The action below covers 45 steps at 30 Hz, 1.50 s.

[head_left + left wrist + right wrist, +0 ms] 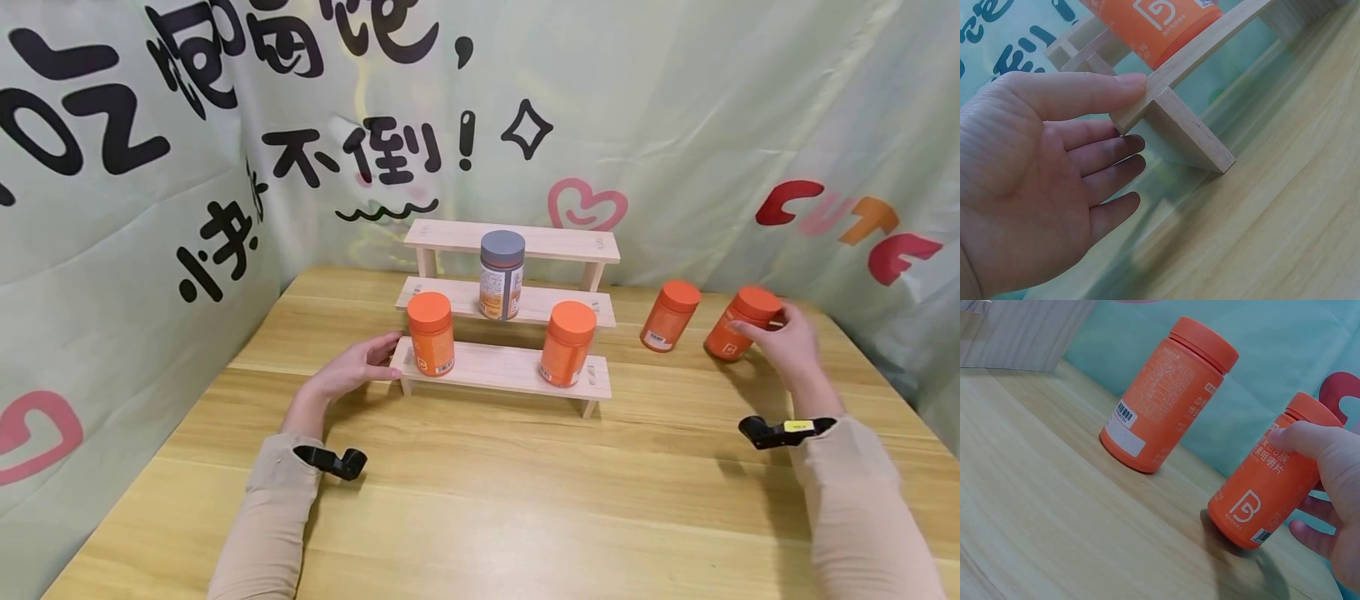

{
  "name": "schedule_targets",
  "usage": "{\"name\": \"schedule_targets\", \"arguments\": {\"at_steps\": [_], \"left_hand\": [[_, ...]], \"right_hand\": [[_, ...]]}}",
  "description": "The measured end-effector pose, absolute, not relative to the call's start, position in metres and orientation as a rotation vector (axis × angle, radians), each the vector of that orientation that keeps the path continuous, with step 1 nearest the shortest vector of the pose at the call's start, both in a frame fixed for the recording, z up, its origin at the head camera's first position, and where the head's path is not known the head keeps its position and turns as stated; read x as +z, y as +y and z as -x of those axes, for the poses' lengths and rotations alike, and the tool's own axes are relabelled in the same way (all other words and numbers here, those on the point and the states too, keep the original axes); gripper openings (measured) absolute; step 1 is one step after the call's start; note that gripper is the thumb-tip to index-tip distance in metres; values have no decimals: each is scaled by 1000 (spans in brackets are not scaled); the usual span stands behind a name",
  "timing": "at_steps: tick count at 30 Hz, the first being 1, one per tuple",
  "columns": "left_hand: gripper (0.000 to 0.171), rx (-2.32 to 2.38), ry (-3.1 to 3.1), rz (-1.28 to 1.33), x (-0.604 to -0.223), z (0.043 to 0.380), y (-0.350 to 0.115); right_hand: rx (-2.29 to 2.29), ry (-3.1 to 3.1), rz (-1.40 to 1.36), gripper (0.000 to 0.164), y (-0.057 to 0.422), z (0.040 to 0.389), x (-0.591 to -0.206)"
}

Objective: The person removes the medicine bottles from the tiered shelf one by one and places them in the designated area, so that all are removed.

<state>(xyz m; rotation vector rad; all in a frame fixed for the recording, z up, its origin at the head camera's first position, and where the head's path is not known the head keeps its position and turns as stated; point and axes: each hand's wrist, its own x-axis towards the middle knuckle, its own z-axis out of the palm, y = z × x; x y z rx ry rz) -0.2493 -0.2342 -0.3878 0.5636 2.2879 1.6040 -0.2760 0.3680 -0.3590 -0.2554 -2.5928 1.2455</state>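
My right hand (797,348) grips an orange supplement bottle (726,337) near its lid. In the right wrist view the thumb lies across the front of this bottle (1260,481), its base close over the table with a shadow beneath. Another orange bottle (667,321) stands just left of it. My left hand (356,369) holds the left end of the lowest step of a wooden three-step rack (495,357). The left wrist view shows the thumb on the board's end (1169,78) and the index finger at its underside. An orange bottle (432,342) stands beside that hand.
A second orange bottle (567,346) stands at the right of the lowest step. On the middle step is a grey-capped bottle (502,279). The top step (450,236) runs behind it. A printed cloth (675,125) hangs around the wooden table (480,500).
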Motion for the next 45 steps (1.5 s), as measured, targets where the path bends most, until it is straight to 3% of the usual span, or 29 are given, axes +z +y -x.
{"name": "schedule_targets", "arguments": {"at_steps": [23, 32, 34, 40, 45], "left_hand": [[78, 1616, 2276, -566, -389, 251, -234], [77, 1620, 2269, -562, -388, 249, -234], [77, 1619, 2270, -557, -388, 249, -234], [77, 1611, 2283, -550, -387, 248, -234], [77, 1611, 2281, -557, -387, 248, -233]], "right_hand": [[1292, -2630, 209, 76, 368, 274, -362], [1458, -2525, 175, 80, 389, 277, -373], [1488, -2494, 160, 76, 398, 279, -378], [1716, -2317, 88, 38, 404, 274, -369], [1813, -2187, 108, 28, 401, 267, -357]]}}
